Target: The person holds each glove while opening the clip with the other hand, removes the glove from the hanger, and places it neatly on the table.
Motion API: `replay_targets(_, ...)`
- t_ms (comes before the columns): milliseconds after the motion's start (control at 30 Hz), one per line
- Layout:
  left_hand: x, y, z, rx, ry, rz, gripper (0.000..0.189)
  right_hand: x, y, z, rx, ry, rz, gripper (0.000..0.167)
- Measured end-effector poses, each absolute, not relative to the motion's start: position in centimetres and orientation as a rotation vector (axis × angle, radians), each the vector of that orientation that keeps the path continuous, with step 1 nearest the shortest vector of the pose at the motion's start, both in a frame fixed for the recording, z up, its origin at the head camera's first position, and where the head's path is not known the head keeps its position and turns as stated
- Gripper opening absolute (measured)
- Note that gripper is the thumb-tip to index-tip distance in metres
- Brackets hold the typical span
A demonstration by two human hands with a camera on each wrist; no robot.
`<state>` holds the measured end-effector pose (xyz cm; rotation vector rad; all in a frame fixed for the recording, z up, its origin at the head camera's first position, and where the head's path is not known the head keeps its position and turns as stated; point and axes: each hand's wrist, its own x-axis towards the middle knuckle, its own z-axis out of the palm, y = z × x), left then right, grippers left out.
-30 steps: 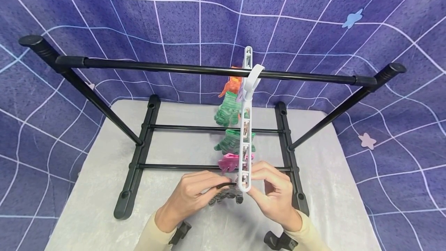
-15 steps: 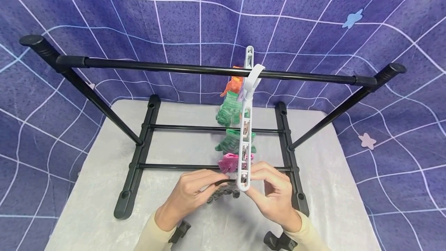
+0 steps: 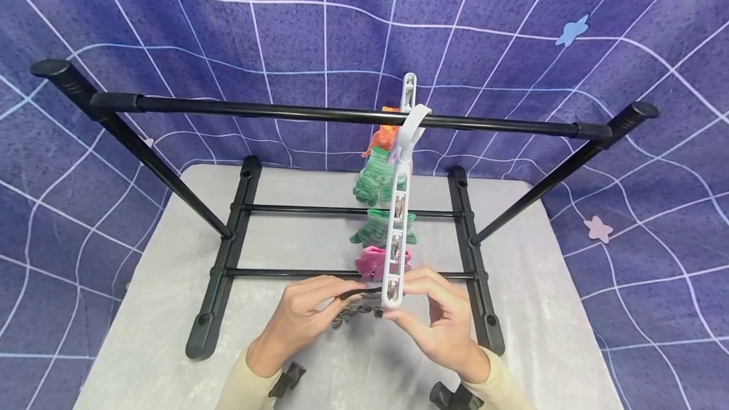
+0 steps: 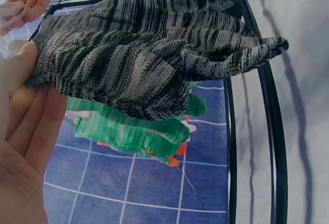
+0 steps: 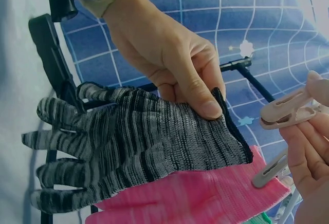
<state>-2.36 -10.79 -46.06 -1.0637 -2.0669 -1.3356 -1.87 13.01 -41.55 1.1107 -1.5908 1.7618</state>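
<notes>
My left hand pinches a grey-and-black striped knit glove by its dark cuff edge, thumb on one face. In the left wrist view the glove's fingers droop away to the right. At the near end of a white clip hanger, my right hand squeezes a pale clip between thumb and fingers. The glove's cuff is close to this clip but apart from it in the right wrist view. A pink glove hangs from the neighbouring clip.
Green gloves and an orange item hang farther back along the hanger. Its hook sits over the top bar of a black rack, whose feet stand on a pale cloth surface. A purple patterned curtain hangs behind.
Both hands, the striped glove and the hanger's near end have shifted slightly left and away from me. The hanger has turned a little, and both hands keep their holds.
</notes>
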Motion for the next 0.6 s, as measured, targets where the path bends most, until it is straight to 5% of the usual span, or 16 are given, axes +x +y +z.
replay_targets(600,-2.2,-12.0,-46.5,-1.004,-2.104,-1.320,0.023,-1.8,13.0,-41.2,1.133,-1.580,1.748,0.034)
